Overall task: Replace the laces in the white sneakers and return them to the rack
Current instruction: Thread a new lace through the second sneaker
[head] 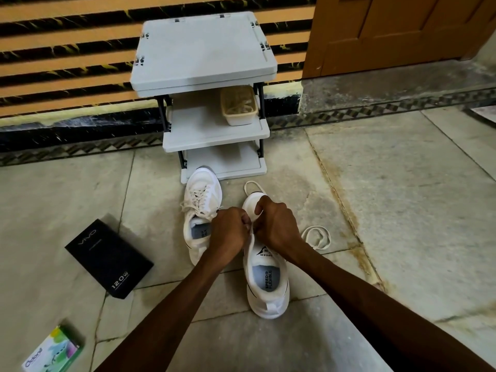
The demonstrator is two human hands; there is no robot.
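Observation:
Two white sneakers stand on the stone floor in front of a grey three-shelf rack (214, 130). The left sneaker (200, 210) is laced, toe toward the rack. Over the lacing area of the right sneaker (267, 285) both my hands work. My left hand (228, 232) has its fingers curled and pinches at the sneaker's eyelet edge. My right hand (276, 226) grips over the tongue. A white lace (316, 237) trails in loops to the right of this sneaker and another loop lies past its toe. The eyelets are hidden by my hands.
A beige basket (239, 106) holding laces sits on the rack's middle shelf. A black box (108, 257) lies on the floor at left and a green packet (53, 351) near the bottom left corner. A striped wall and a wooden door (389, 30) stand behind.

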